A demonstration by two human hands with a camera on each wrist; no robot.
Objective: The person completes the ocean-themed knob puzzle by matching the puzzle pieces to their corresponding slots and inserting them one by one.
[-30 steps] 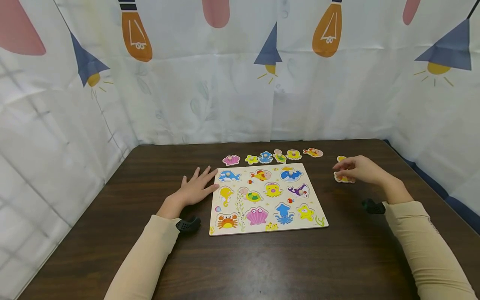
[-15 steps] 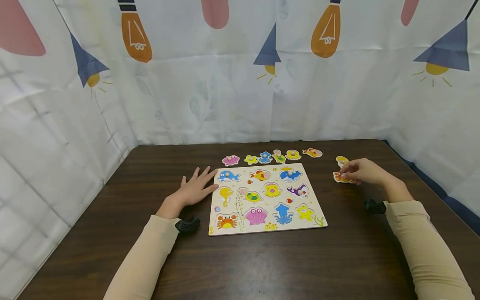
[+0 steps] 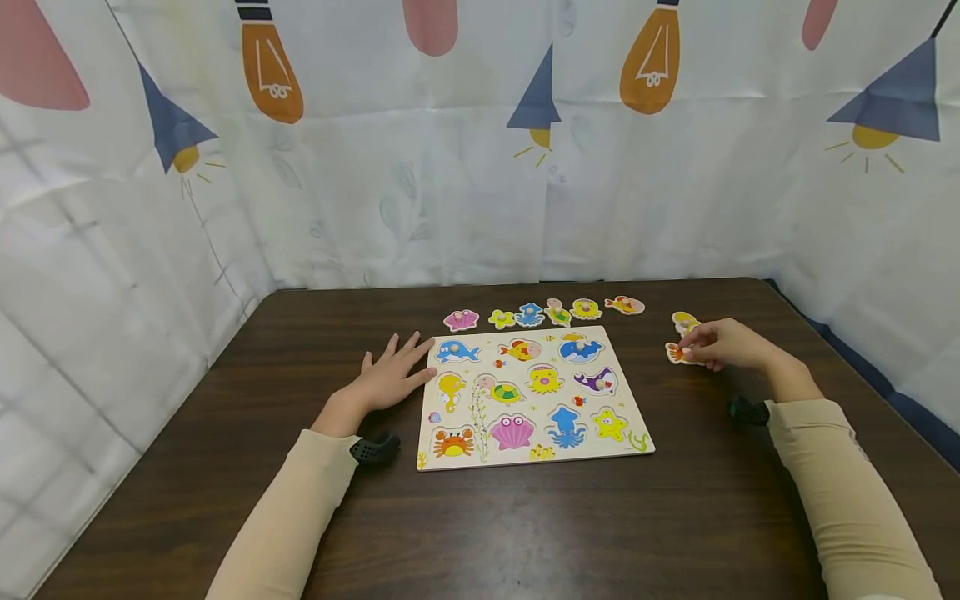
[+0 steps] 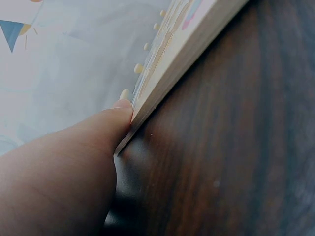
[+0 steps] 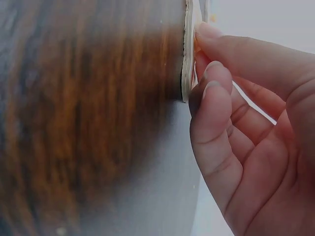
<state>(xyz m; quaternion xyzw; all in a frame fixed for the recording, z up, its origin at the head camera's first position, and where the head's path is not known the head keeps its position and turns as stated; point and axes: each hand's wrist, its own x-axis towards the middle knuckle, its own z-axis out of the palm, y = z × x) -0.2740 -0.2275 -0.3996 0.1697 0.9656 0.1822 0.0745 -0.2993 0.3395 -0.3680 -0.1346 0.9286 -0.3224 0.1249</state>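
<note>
My left hand (image 3: 382, 379) lies with fingers spread on the table, its fingertips and thumb at the left edge of the wooden puzzle board (image 3: 551, 379). In the left wrist view the thumb (image 4: 118, 118) meets the board's corner. Over at the right, my right hand (image 3: 733, 343) pinches an orange crab puzzle piece (image 3: 674, 353), partly hidden by the fingers. The right wrist view shows the piece's edge (image 5: 187, 64) close to the tabletop, with thumb and forefinger at its top. Just behind lies a yellow puzzle piece (image 3: 684, 318), probably a seahorse.
Beyond the board, a row of loose pieces includes a pink shell (image 3: 461, 320), a yellow star (image 3: 502, 319), a blue squid (image 3: 529, 314), a turtle (image 3: 557, 312), an octopus (image 3: 586, 309) and a fish (image 3: 625, 305). Knobbed dolphin (image 3: 457, 351) and whale (image 3: 581, 348) pieces sit in the board.
My right hand has shifted slightly right and down onto the crab piece, uncovering the yellow piece behind, and now pinches it by the top. The left hand stays put.
</note>
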